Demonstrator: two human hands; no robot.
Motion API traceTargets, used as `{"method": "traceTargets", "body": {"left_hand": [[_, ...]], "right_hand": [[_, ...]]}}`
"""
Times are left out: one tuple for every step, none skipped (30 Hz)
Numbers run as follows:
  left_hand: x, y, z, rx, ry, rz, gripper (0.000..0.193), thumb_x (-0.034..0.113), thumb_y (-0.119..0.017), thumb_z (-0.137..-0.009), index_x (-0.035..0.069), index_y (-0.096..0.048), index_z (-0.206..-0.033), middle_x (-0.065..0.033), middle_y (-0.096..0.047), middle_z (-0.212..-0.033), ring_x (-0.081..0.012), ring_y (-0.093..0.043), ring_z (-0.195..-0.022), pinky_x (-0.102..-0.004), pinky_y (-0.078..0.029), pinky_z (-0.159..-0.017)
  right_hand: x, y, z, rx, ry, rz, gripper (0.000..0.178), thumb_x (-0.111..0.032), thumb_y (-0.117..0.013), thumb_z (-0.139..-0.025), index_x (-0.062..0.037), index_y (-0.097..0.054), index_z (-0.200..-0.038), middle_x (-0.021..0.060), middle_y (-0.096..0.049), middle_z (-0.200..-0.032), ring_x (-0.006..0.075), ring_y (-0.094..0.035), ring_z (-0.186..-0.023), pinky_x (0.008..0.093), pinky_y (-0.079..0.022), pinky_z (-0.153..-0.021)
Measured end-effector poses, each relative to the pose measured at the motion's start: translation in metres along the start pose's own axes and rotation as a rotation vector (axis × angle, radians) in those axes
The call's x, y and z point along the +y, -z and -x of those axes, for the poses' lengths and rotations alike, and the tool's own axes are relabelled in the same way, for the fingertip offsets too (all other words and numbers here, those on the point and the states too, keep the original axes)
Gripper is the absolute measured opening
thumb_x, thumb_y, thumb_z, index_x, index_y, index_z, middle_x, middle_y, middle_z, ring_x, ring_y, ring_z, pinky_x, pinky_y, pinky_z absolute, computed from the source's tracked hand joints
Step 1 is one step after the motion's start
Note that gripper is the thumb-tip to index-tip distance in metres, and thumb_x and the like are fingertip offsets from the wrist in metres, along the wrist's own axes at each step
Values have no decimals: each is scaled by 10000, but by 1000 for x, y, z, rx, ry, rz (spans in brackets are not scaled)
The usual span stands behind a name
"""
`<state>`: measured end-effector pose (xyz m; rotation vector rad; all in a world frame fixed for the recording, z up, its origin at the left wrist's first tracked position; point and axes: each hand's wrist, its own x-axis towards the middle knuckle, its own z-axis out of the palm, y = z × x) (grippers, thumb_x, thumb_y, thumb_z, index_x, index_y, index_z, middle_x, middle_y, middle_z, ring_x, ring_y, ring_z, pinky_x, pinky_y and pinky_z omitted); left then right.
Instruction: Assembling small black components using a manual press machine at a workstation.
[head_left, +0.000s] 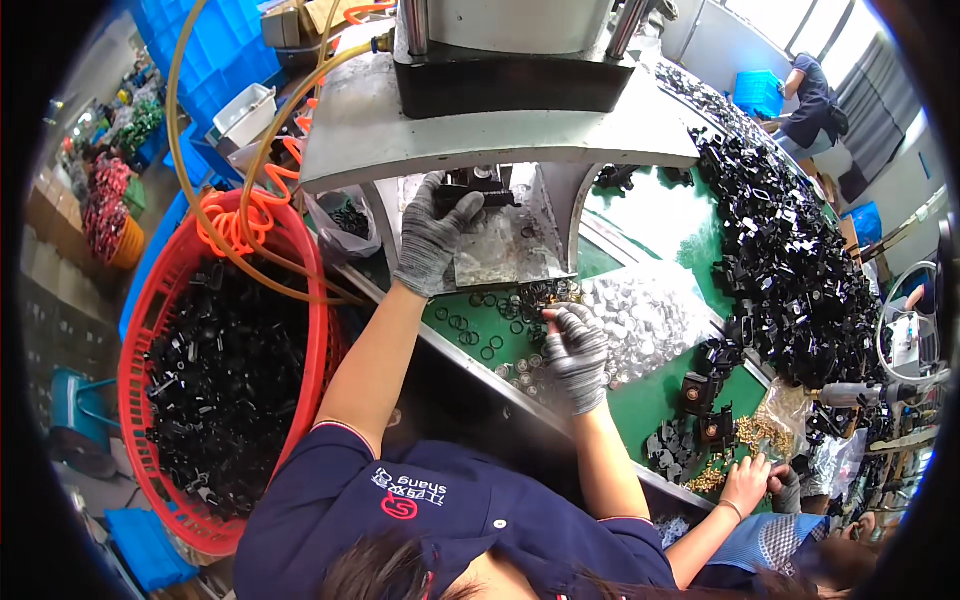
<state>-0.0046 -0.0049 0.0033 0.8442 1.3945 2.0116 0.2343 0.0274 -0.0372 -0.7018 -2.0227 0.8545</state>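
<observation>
Left hand: gloved left hand [433, 240] reaches up under the press plate [480, 140], its fingers curled over a small black part [478, 192] seated at the press fixture; I cannot tell whether they grip it or only press on it.
Right hand: gloved right hand [577, 352] hovers low over the green bench [660, 400], fingers bent together, seemingly pinching something small; what it is cannot be made out.
Black part: looks like rigid moulded plastic, light and not fragile; best taken by its outer edges with the fingertips.
Rings: thin black rings [470, 330] lie scattered just left of the right hand, probably soft, light and fiddly through gloves.
Metal caps: a heap of small shiny metal caps [640, 315] sits just beyond the right hand.
Basket: red basket [135, 380] of black parts stands well left of both hands.
</observation>
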Motion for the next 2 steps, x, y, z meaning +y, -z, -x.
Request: {"method": "traceTargets", "body": {"left_hand": [[-1, 1, -1, 4, 9, -36, 494, 145, -724, -872, 45, -500, -1300, -69, -628, -1021, -142, -647, -785, -269, -580, -691], [-5, 2, -2, -3, 6, -19, 501, 156, -734, -865, 88, -508, -1307, -70, -625, -1035, -148, -650, -805, -258, -577, -681]], "right_hand": [[-2, 0, 0, -16, 11, 21, 128, -7, -615, -843, -15, -680, -954, 148, -646, -962, 311, -635, -871, 374, -502, -797], [0, 0, 1, -37, -7, 1, 145, -12, -613, -846, -25, -681, -973, 155, -644, -985, 312, -633, -896, 376, -501, -808]]}}
